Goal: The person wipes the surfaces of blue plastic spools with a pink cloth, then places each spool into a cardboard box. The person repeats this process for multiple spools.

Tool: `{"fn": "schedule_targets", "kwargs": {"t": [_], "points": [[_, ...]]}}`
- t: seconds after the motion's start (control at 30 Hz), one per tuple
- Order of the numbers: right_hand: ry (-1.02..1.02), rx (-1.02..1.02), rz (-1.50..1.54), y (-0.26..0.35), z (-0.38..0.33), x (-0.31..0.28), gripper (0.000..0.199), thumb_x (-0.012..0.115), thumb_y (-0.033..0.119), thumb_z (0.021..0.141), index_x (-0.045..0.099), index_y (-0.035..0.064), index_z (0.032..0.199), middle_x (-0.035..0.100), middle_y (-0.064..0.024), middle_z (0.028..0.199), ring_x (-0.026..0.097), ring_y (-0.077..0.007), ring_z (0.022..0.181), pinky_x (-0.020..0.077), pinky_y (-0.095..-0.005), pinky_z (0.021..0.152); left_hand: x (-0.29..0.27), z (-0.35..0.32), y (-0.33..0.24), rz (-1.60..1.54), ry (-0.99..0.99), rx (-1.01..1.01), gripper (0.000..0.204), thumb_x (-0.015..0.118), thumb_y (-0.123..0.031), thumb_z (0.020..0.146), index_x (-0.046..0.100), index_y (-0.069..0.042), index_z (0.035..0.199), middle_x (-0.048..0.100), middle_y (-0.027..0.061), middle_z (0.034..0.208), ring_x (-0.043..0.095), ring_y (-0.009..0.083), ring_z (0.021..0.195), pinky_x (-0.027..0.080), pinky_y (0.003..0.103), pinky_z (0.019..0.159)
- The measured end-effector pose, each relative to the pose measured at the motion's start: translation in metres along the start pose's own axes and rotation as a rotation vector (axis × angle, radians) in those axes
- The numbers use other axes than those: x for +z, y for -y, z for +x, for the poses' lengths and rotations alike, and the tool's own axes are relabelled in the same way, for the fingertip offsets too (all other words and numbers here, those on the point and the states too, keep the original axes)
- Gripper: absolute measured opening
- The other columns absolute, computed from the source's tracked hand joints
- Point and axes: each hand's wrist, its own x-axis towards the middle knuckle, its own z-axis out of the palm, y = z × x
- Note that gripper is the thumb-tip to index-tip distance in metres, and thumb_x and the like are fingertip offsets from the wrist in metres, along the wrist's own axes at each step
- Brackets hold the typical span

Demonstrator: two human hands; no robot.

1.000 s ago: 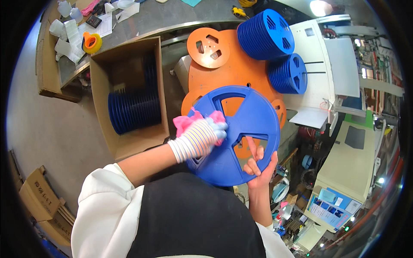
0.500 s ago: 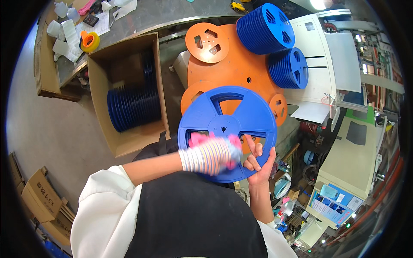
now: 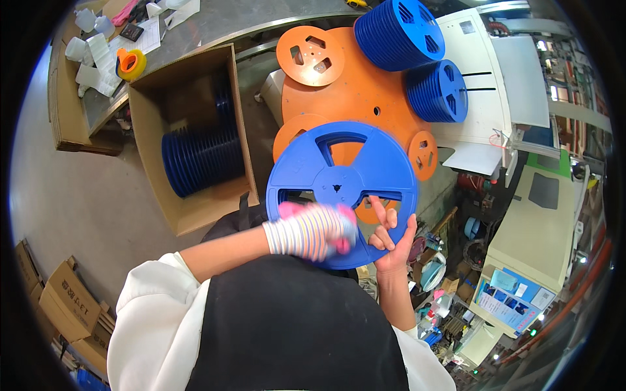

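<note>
Blue reel (image 3: 342, 189), a spoked plastic disc, is held up in front of the person's chest, above the orange discs behind it. The right hand (image 3: 390, 236) props it at the lower right rim, fingers bare and partly spread, thumb side behind the flange. The left hand (image 3: 313, 229), in a striped glove with pink fingertips, lies curled over the lower face, and its blur makes the exact grip hard to tell.

The right-hand hold looks loose, so I judge a hard push from the glove could tip the reel out and drop it onto the orange discs (image 3: 355, 98).

Compared with a second ago, the glove has moved from the reel's upper left to its lower edge. Farther off, the cardboard box (image 3: 189, 137) of blue reels and the blue stacks (image 3: 399, 32) appear unchanged.
</note>
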Motion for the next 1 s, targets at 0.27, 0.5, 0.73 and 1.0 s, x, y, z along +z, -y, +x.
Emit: {"fn": "schedule_targets", "kwargs": {"t": [0.27,0.5,0.73,1.0], "points": [[0.141,-0.012,-0.060,0.001,0.004,0.002,0.049,0.038,0.053,0.101,0.040,0.0077,0.081,0.034,-0.0198,0.155,0.033,-0.0037,0.038,0.0264,-0.0216,0.043,0.012,0.000,-0.001,0.003,-0.152,0.191,0.029,0.069,-0.012,0.078,0.067,-0.007,0.106,0.068,0.0139,0.106,0.065,0.0329,0.097,0.052,0.039,0.084],[0.108,-0.005,-0.031,-0.003,0.000,-0.002,0.051,0.037,0.053,0.101,0.040,0.0066,0.080,0.035,-0.0209,0.154,0.034,-0.0042,0.038,0.0273,-0.0228,0.043,-0.040,0.017,0.015,-0.074,-0.482,-0.044,0.015,0.065,-0.003,0.075,0.066,-0.010,0.089,0.066,0.0112,0.084,0.066,0.0288,0.076,0.053,0.037,0.066],[0.141,-0.051,0.072,-0.004,0.000,-0.015,0.050,0.041,0.052,0.101,0.041,0.0053,0.082,0.029,-0.0215,0.157,0.035,-0.0063,0.039,0.0285,-0.0234,0.043,0.018,-0.013,-0.011,-0.351,-0.013,0.260,0.026,0.066,-0.005,0.073,0.068,-0.012,0.098,0.068,0.0091,0.094,0.066,0.0298,0.090,0.052,0.037,0.080],[0.309,-0.191,0.140,0.010,-0.002,-0.015,0.053,0.044,0.054,0.099,0.040,0.0049,0.082,0.026,-0.0211,0.158,0.034,-0.0065,0.038,0.0270,-0.0231,0.043,-0.068,-0.131,0.031,0.017,-0.766,-0.541,0.039,0.056,-0.007,0.067,0.065,-0.002,0.104,0.068,0.0138,0.090,0.067,0.0268,0.087,0.052,0.032,0.086]]}}
